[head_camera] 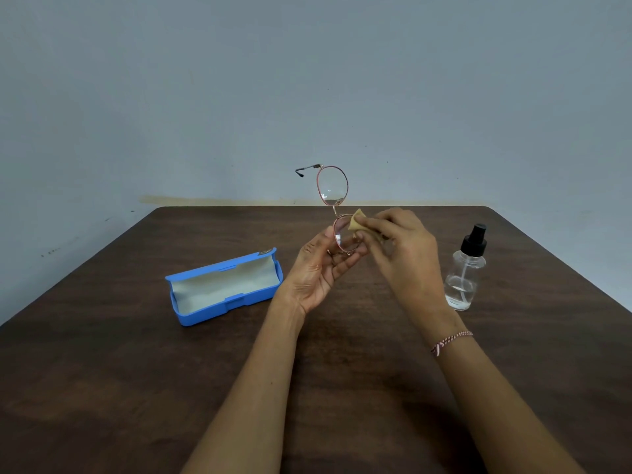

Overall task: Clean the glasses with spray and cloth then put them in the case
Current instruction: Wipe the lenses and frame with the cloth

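Note:
Round glasses [332, 186] with a thin reddish metal frame stand on end above the table, one lens over the other. My left hand [319, 268] grips the lower lens rim from the left. My right hand [407, 254] pinches a small tan cloth [357, 224] and presses it against the lower lens from the right. One temple arm sticks out to the left at the top. A blue glasses case [191, 314] lies open on the left with a pale lining. A clear spray bottle [463, 278] with a black nozzle stands upright to the right of my hands.
A dark wooden table [102, 388] fills the lower view, its far edge against a grey wall [307, 80]. A braided band circles my right wrist.

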